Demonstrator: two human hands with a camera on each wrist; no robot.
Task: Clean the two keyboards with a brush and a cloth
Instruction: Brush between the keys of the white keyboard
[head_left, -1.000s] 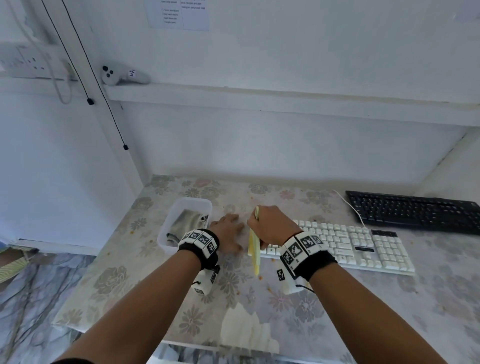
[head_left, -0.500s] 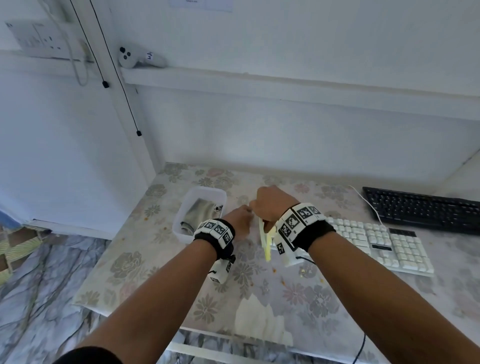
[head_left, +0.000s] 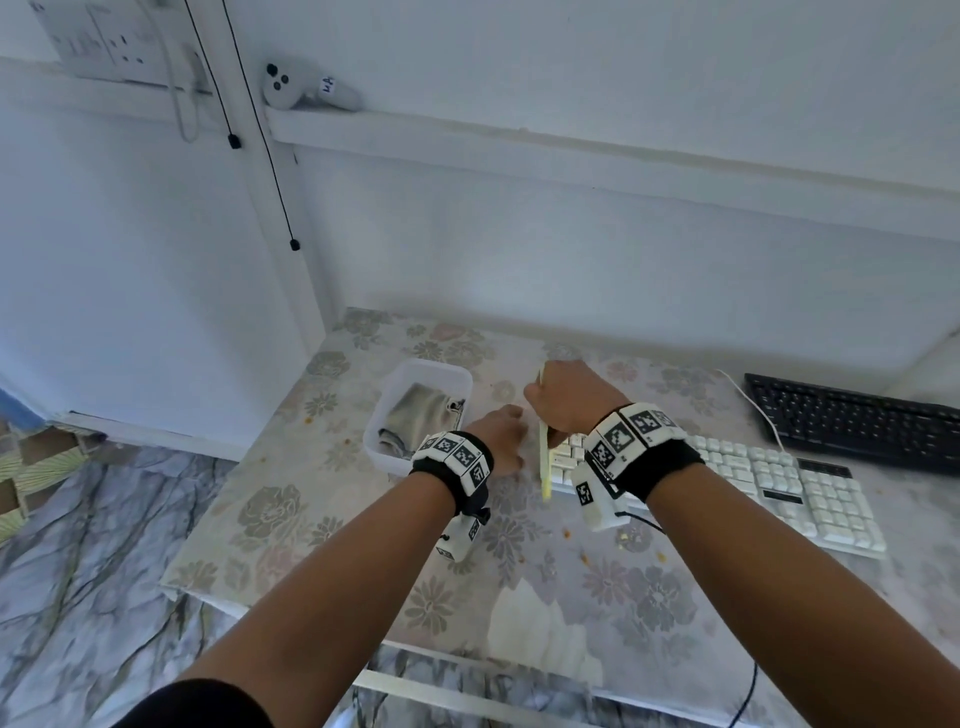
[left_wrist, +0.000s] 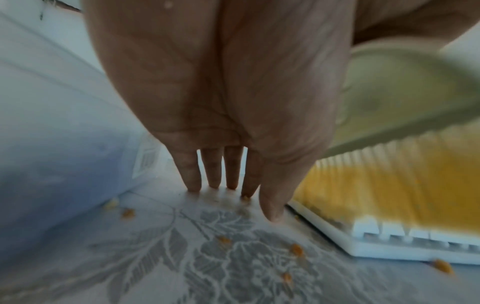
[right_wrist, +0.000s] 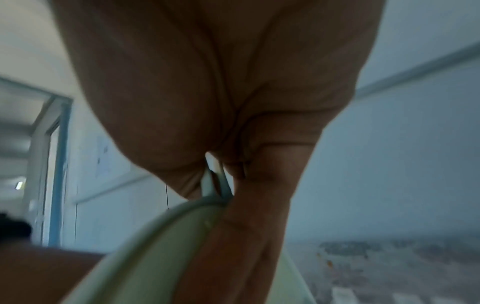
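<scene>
My right hand (head_left: 563, 400) grips the pale green brush (head_left: 544, 462) with yellow bristles (left_wrist: 384, 185), which sit on the left end of the white keyboard (head_left: 769, 483). In the right wrist view the brush's green back (right_wrist: 161, 257) fills the bottom, with my fingers curled round its handle. My left hand (head_left: 501, 439) lies with straight fingers (left_wrist: 193, 174) on the flowered tablecloth (head_left: 291, 509), just left of the keyboard's edge (left_wrist: 369, 248). A black keyboard (head_left: 857, 423) lies at the far right. A grey cloth (head_left: 415, 415) is bunched in a white tub (head_left: 415, 374).
Orange crumbs (left_wrist: 296, 250) are scattered on the tablecloth around the white keyboard. The keyboard's cable (head_left: 753, 402) runs toward the wall. A white controller (head_left: 306, 91) sits on the wall ledge. The table's front edge (head_left: 467, 691) is near my forearms, with marbled floor to the left.
My view has shifted, so the table sits lower and further right in frame. The right hand has lifted slightly with the brush at the keyboard's left end. The left hand stays beside it.
</scene>
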